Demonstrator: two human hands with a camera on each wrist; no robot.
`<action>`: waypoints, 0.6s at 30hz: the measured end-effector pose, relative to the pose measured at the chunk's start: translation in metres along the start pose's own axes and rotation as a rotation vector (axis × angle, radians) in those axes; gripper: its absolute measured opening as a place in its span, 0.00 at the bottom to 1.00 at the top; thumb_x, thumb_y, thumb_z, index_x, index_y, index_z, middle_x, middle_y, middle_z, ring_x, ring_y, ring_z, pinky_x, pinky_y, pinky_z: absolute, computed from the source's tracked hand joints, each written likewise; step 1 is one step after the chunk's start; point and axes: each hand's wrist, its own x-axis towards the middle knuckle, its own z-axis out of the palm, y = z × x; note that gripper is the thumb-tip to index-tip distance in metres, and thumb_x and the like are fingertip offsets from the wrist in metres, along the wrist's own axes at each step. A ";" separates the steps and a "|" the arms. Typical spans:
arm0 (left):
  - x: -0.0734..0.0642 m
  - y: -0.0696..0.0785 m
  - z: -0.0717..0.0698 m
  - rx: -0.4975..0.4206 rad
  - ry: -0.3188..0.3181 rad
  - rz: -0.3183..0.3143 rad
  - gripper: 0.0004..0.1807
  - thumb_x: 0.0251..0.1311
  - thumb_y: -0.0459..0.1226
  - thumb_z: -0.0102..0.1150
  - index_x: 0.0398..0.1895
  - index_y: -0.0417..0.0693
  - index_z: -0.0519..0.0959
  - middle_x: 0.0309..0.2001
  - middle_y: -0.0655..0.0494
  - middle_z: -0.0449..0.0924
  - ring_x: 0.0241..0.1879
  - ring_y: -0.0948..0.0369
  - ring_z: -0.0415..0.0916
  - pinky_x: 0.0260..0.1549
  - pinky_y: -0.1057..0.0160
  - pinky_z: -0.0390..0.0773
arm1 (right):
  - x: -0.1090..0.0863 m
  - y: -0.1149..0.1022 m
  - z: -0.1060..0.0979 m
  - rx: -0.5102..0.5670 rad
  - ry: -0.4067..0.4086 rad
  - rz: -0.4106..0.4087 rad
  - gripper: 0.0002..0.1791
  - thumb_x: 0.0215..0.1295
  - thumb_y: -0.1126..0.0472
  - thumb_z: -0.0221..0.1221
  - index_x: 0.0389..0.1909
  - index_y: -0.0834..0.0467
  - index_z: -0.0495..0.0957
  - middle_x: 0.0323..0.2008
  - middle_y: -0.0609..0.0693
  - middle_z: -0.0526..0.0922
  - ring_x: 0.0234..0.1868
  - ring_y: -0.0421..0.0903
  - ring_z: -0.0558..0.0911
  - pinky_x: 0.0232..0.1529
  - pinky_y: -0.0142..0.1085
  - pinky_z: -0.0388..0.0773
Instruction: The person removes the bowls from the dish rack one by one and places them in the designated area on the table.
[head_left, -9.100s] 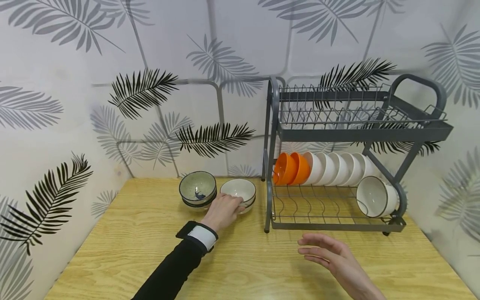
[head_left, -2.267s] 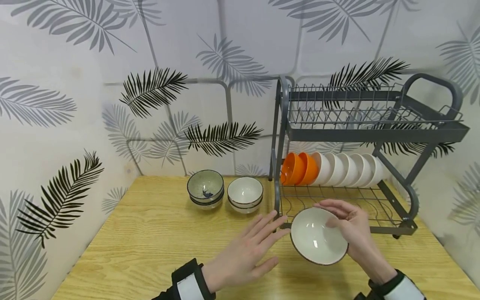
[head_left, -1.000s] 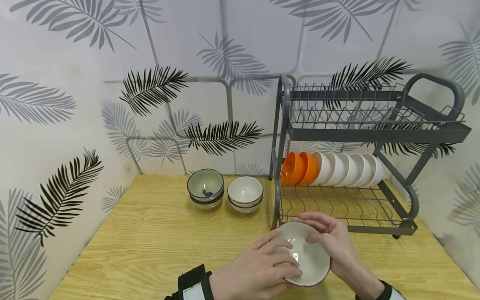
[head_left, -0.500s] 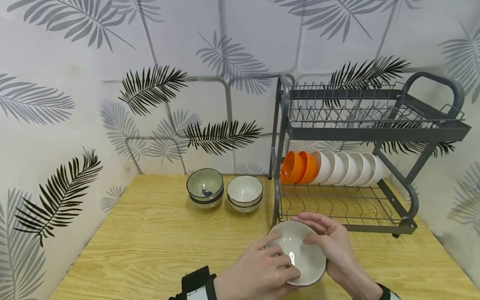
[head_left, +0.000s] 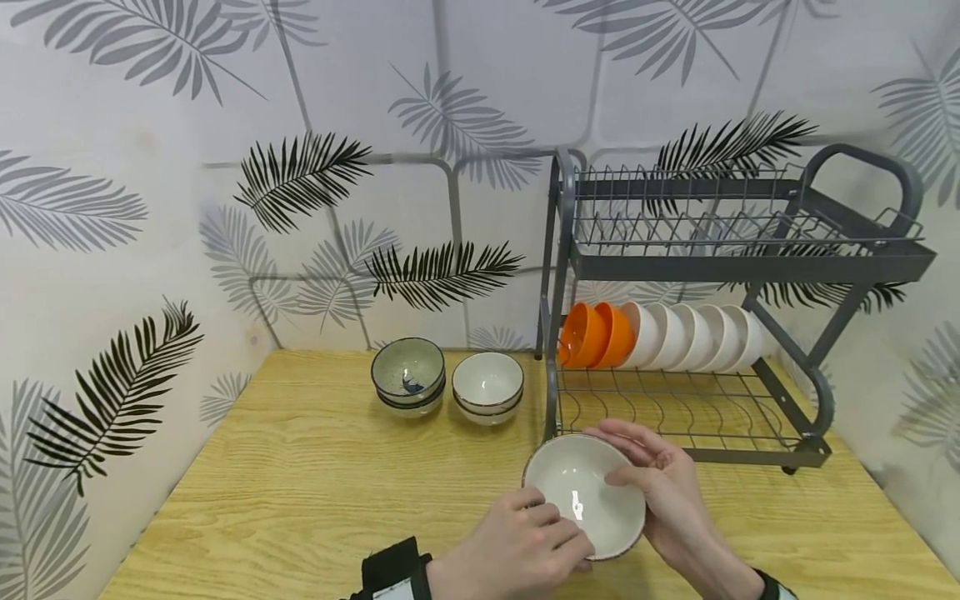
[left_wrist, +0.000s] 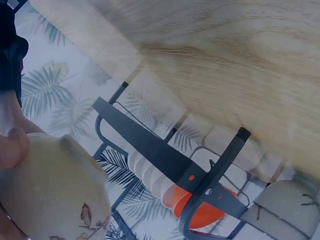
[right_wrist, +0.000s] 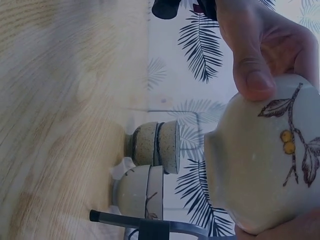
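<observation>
A cream bowl with a dark rim [head_left: 570, 475] is held tilted between both hands above the table front, its inside facing up toward the head camera. My left hand [head_left: 517, 542] grips the near-left rim, fingers curled over the edge. In the right wrist view its thumb [right_wrist: 257, 77] lies against the outer wall. My right hand [head_left: 678, 504] pinches the opposite side, thumb inside and fingers behind. Brown twigs with leaves and yellow berries decorate the bowl's outside [right_wrist: 260, 165], seen from the right wrist.
A two-tier dark dish rack [head_left: 750, 268] stands at right. Orange bowls [head_left: 617, 335] and several white bowls [head_left: 675, 333] stand on edge in its lower tier. Left of it are stacks of greenish bowls [head_left: 408, 367] and cream bowls [head_left: 487, 383] on the wooden table [head_left: 300, 483].
A cream bowl on the rack's lower right 9.1 s ago is gone from there. Since one second ago, the held bowl shifted slightly left and up, and my left fingers slid from its inside to the rim.
</observation>
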 end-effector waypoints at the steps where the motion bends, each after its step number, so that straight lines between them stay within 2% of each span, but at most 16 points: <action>1: -0.001 -0.001 0.001 -0.007 0.022 -0.001 0.15 0.68 0.52 0.47 0.28 0.61 0.80 0.29 0.72 0.84 0.28 0.71 0.77 0.32 0.73 0.76 | 0.000 0.000 0.000 0.007 -0.013 -0.006 0.29 0.51 0.81 0.54 0.57 0.63 0.72 0.46 0.45 0.85 0.52 0.45 0.79 0.46 0.33 0.79; 7: -0.009 -0.003 0.006 -0.032 0.154 -0.011 0.15 0.67 0.51 0.49 0.28 0.59 0.80 0.27 0.70 0.83 0.26 0.72 0.76 0.31 0.73 0.77 | -0.002 -0.003 -0.001 0.022 -0.129 -0.063 0.24 0.56 0.77 0.56 0.54 0.60 0.76 0.49 0.46 0.83 0.52 0.46 0.78 0.47 0.35 0.80; 10: -0.013 -0.005 0.009 -0.043 0.215 -0.019 0.13 0.65 0.51 0.52 0.28 0.58 0.82 0.25 0.70 0.83 0.25 0.72 0.76 0.32 0.73 0.78 | -0.002 -0.003 -0.003 0.067 -0.207 -0.099 0.20 0.61 0.75 0.54 0.56 0.64 0.74 0.52 0.50 0.82 0.54 0.45 0.77 0.49 0.34 0.79; 13: -0.017 -0.008 0.011 -0.100 0.225 -0.055 0.10 0.63 0.48 0.56 0.29 0.57 0.83 0.25 0.70 0.83 0.25 0.71 0.76 0.32 0.72 0.79 | -0.002 -0.003 -0.006 0.113 -0.264 -0.114 0.19 0.66 0.72 0.52 0.58 0.67 0.72 0.54 0.51 0.80 0.57 0.44 0.75 0.52 0.31 0.77; 16: -0.020 -0.013 0.011 -0.153 0.212 -0.115 0.08 0.61 0.45 0.58 0.29 0.56 0.83 0.24 0.70 0.83 0.24 0.71 0.76 0.32 0.72 0.80 | -0.002 -0.003 -0.010 0.142 -0.298 -0.118 0.18 0.69 0.71 0.50 0.59 0.66 0.72 0.55 0.49 0.78 0.57 0.42 0.74 0.55 0.29 0.75; 18: -0.022 -0.017 0.011 -0.148 0.215 -0.139 0.07 0.60 0.45 0.59 0.28 0.56 0.82 0.24 0.70 0.83 0.24 0.70 0.77 0.32 0.71 0.80 | -0.002 -0.002 -0.014 0.171 -0.334 -0.139 0.18 0.71 0.71 0.47 0.59 0.66 0.72 0.56 0.49 0.77 0.57 0.43 0.74 0.56 0.30 0.74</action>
